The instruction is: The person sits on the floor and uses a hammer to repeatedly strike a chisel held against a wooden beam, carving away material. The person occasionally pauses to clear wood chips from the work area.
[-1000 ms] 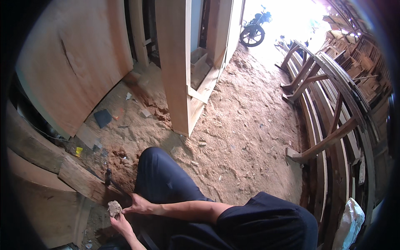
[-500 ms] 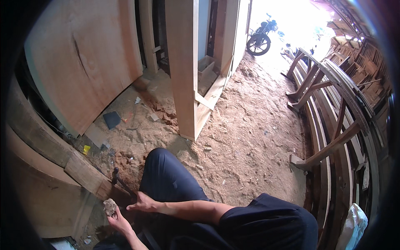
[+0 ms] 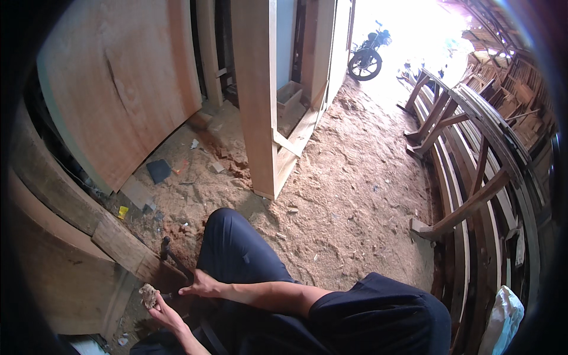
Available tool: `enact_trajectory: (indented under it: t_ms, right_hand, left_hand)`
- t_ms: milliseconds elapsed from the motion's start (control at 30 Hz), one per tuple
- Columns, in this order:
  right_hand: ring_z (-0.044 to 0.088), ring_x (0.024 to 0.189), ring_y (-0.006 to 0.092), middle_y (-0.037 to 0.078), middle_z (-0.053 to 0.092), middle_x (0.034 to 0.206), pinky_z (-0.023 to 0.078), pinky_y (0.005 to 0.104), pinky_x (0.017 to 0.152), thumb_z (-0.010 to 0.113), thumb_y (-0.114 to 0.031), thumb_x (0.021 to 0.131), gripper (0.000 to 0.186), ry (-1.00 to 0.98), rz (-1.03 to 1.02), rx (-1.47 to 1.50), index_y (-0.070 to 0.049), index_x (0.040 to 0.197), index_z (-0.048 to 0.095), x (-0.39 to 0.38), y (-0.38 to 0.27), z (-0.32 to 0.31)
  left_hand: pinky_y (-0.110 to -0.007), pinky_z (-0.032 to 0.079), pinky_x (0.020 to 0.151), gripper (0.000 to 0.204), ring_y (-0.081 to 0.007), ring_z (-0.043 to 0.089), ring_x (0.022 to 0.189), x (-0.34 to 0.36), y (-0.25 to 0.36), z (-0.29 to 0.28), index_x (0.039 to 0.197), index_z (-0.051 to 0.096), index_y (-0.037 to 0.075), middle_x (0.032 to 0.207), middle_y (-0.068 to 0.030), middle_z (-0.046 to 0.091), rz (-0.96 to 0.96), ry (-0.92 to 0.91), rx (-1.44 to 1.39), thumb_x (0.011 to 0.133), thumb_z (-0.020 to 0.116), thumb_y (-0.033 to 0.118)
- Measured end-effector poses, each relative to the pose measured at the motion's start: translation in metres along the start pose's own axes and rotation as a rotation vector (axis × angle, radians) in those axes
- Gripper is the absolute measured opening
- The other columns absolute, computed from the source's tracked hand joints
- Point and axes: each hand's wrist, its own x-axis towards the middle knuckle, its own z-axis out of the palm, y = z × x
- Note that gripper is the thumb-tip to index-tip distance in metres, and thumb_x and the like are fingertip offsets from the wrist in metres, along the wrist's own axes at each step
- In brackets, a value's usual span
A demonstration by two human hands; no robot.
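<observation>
Near the lower left, my left hand (image 3: 168, 316) pinches a rough, pale brown clump (image 3: 148, 295) between thumb and fingers; its material is unclear. To its right, my right hand (image 3: 204, 285) is closed, with its thumb side toward the clump. A dark tool with a knobbed end (image 3: 166, 244) slants from beside the wooden beam down to my right hand, which seems wrapped round its lower part. A short dark piece shows between my right fingertips and the left hand; whether it belongs to the same tool I cannot tell. My knee (image 3: 223, 222) is bent just beyond the hands.
Left of my hands runs a thick wooden beam (image 3: 121, 241); a broad wooden panel (image 3: 118, 89) leans behind it. A wooden frame (image 3: 260, 106) stands ahead on sawdust-covered ground (image 3: 361, 195). Long boards (image 3: 458, 236) and trestles (image 3: 467, 207) line the right. A motorcycle (image 3: 368, 56) stands far off.
My left hand has shifted slightly left and turned the clump, opening a small gap to my right hand where a dark piece now shows. The right hand stays almost in place.
</observation>
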Motion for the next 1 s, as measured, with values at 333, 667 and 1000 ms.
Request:
enact_trajectory:
  t_ms: [333,667,1000]
  right_hand:
    - [0.052,0.140,0.0301,0.023,0.057,0.150,0.042,0.0414,0.117,0.092,-0.036,0.081,0.099,0.010,0.024,-0.041,0.003,0.155,0.039,0.001,0.001,-0.003]
    - [0.066,0.105,0.0231,0.021,0.071,0.117,0.054,0.0422,0.089,0.092,-0.042,0.080,0.099,0.039,0.042,-0.151,0.003,0.153,0.043,-0.006,-0.017,-0.001]
    - [0.056,0.137,0.0384,0.029,0.060,0.143,0.046,0.0448,0.114,0.090,-0.039,0.082,0.098,0.061,0.009,-0.130,0.008,0.152,0.040,-0.003,-0.010,0.001]
  left_hand:
    - [-0.039,0.046,0.113,0.052,-0.0284,0.063,0.131,0.002,-0.011,0.000,0.142,0.053,-0.009,0.143,-0.0230,0.063,-0.015,0.009,0.054,0.106,0.066,0.025]
    - [-0.040,0.048,0.112,0.050,-0.0289,0.062,0.131,-0.001,-0.001,-0.001,0.144,0.051,-0.009,0.145,-0.0238,0.061,-0.032,0.037,0.071,0.105,0.066,0.019]
    - [-0.040,0.045,0.116,0.051,-0.0296,0.060,0.136,-0.003,0.005,0.002,0.147,0.048,-0.009,0.148,-0.0238,0.058,0.034,0.010,0.049,0.106,0.064,0.016]
